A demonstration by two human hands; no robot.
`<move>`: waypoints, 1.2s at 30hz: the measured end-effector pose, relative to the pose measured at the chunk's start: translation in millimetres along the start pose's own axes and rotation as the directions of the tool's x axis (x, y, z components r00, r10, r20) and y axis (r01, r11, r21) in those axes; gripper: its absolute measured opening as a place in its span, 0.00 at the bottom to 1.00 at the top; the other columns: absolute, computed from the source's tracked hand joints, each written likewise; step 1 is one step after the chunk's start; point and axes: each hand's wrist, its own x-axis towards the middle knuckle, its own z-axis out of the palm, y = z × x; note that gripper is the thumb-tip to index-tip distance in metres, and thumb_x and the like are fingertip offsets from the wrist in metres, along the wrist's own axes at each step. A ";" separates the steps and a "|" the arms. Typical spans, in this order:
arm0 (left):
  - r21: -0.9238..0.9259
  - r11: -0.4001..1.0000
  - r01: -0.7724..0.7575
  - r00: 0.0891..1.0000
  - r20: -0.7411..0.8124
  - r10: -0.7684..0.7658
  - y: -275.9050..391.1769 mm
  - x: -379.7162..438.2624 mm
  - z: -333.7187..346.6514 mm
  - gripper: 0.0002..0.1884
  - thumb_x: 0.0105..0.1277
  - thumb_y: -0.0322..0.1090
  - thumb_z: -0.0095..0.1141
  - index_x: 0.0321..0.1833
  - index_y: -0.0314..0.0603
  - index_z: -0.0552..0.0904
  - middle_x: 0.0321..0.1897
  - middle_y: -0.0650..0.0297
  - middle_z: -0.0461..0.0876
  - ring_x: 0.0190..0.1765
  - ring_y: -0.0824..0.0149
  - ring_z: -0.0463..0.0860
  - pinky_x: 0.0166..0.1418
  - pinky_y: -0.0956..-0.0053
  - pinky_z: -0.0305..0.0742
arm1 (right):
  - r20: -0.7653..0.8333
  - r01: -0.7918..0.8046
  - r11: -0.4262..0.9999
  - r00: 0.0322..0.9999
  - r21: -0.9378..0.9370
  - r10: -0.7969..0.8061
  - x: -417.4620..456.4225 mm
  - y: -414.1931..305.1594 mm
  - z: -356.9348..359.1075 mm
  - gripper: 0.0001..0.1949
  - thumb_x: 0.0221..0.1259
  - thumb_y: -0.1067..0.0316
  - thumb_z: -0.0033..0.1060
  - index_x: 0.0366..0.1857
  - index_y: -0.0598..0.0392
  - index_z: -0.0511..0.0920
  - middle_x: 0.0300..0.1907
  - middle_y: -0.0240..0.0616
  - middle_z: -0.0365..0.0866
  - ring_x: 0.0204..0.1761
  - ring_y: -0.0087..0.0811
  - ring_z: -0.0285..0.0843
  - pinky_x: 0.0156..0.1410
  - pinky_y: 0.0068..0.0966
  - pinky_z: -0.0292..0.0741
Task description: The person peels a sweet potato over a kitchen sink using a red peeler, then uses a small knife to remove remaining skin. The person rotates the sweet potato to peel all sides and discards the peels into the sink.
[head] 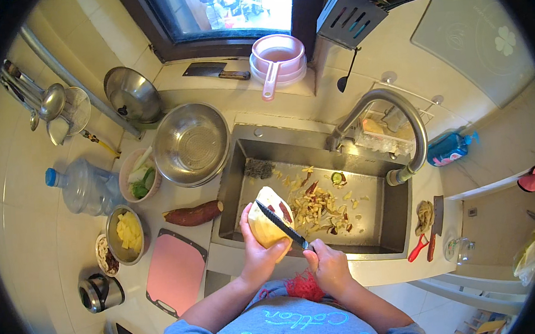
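My left hand (259, 254) cradles a large, mostly peeled tuber, probably a sweet potato (261, 222), over the front of the steel sink (238, 244). A few reddish-brown patches of skin stay on its pale yellow flesh. In my right hand (327, 264) is a knife (277, 221) with a dark, serrated-looking blade. The blade lies slantwise across the tuber, its tip close to the skin patches. My right fingers hide most of its handle. Peelings (318, 205) are scattered over the sink floor beyond my hands.
Left of the sink lie an unpeeled tuber (194, 213), a pink cutting board (177, 271), a bowl of yellow pieces (128, 233) and steel basins (191, 144). A faucet (396, 97) arches over the right. A red peeler (418, 248) and another knife (435, 228) rest on the right edge.
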 end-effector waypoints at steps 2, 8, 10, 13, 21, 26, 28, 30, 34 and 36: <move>-0.015 0.999 0.042 0.999 0.019 -0.041 -0.8 3.0 -3.2 0.49 0.51 0.23 0.62 0.72 0.57 0.45 0.58 0.57 0.66 0.53 0.60 0.77 0.39 0.64 0.85 | -0.008 -0.007 0.999 1.000 -0.035 0.007 3.7 -1.5 1.0 0.15 0.68 0.53 0.47 0.34 0.55 0.71 0.25 0.50 0.77 0.28 0.55 0.76 0.31 0.45 0.71; -0.167 0.869 0.466 0.879 0.197 -0.434 18.0 18.0 -22.3 0.45 0.52 0.28 0.63 0.71 0.56 0.50 0.57 0.57 0.69 0.51 0.57 0.79 0.36 0.61 0.85 | 0.039 0.072 0.983 0.997 -0.168 -0.067 14.3 4.5 -8.7 0.17 0.67 0.49 0.48 0.33 0.53 0.70 0.25 0.44 0.78 0.26 0.49 0.78 0.27 0.43 0.72; -0.171 0.842 0.512 0.850 0.240 -0.469 17.3 20.3 -23.5 0.45 0.52 0.28 0.63 0.71 0.55 0.50 0.56 0.57 0.69 0.51 0.57 0.79 0.36 0.61 0.85 | 0.060 0.088 0.977 0.995 -0.192 -0.077 13.3 7.9 -12.4 0.17 0.66 0.48 0.48 0.32 0.53 0.69 0.24 0.43 0.77 0.26 0.49 0.78 0.27 0.42 0.72; -0.168 0.871 0.463 0.881 0.200 -0.429 13.0 17.5 -20.6 0.47 0.52 0.27 0.62 0.71 0.56 0.48 0.58 0.57 0.67 0.53 0.58 0.77 0.37 0.60 0.85 | 0.051 0.096 0.974 0.995 -0.206 -0.087 13.4 11.2 -12.5 0.17 0.66 0.48 0.48 0.32 0.53 0.69 0.23 0.43 0.77 0.25 0.48 0.77 0.26 0.41 0.72; -0.100 0.986 0.136 0.991 -0.001 -0.137 0.2 10.4 3.4 0.48 0.53 0.25 0.63 0.72 0.56 0.45 0.59 0.57 0.65 0.54 0.61 0.76 0.40 0.66 0.84 | -0.102 0.058 0.988 0.992 -0.142 -0.073 22.3 9.7 8.1 0.17 0.66 0.47 0.49 0.32 0.52 0.70 0.24 0.42 0.77 0.25 0.47 0.78 0.26 0.41 0.72; -0.156 0.873 0.463 0.881 0.191 -0.433 13.9 20.8 -17.9 0.45 0.54 0.28 0.63 0.70 0.55 0.49 0.57 0.57 0.68 0.53 0.60 0.77 0.36 0.65 0.84 | -0.011 0.123 0.956 0.991 -0.266 -0.131 26.9 18.7 -10.0 0.18 0.65 0.46 0.49 0.31 0.51 0.70 0.22 0.41 0.76 0.23 0.46 0.77 0.25 0.39 0.71; -0.168 0.836 0.522 0.840 0.272 -0.470 12.4 22.4 -25.4 0.44 0.54 0.30 0.63 0.70 0.55 0.49 0.56 0.57 0.68 0.53 0.59 0.78 0.35 0.64 0.85 | 0.017 0.163 0.943 0.986 -0.291 -0.165 25.4 24.2 -13.9 0.18 0.64 0.46 0.50 0.30 0.51 0.70 0.20 0.40 0.75 0.22 0.45 0.76 0.25 0.39 0.71; -0.193 0.845 0.499 0.857 0.253 -0.449 8.7 18.1 -21.4 0.44 0.54 0.28 0.62 0.70 0.55 0.49 0.56 0.57 0.68 0.52 0.60 0.78 0.35 0.65 0.84 | -0.010 0.156 0.952 0.986 -0.265 -0.165 24.4 25.3 -10.4 0.18 0.65 0.46 0.50 0.31 0.52 0.70 0.21 0.41 0.76 0.22 0.46 0.76 0.25 0.39 0.71; -0.084 0.978 0.191 0.982 0.003 -0.191 -5.3 8.6 -1.5 0.45 0.55 0.21 0.59 0.71 0.57 0.47 0.58 0.58 0.66 0.53 0.61 0.76 0.36 0.67 0.85 | -0.083 0.037 0.985 0.995 -0.166 -0.051 23.0 20.1 11.6 0.18 0.66 0.46 0.48 0.33 0.53 0.71 0.22 0.43 0.78 0.23 0.48 0.77 0.27 0.42 0.72; -0.098 0.961 0.259 0.966 0.026 -0.257 -3.5 11.3 -4.8 0.45 0.55 0.21 0.58 0.71 0.57 0.47 0.58 0.57 0.66 0.53 0.61 0.76 0.37 0.66 0.85 | -0.063 0.009 0.984 0.998 -0.176 -0.021 22.3 22.8 11.8 0.18 0.67 0.46 0.47 0.34 0.53 0.72 0.23 0.46 0.78 0.24 0.49 0.78 0.28 0.43 0.72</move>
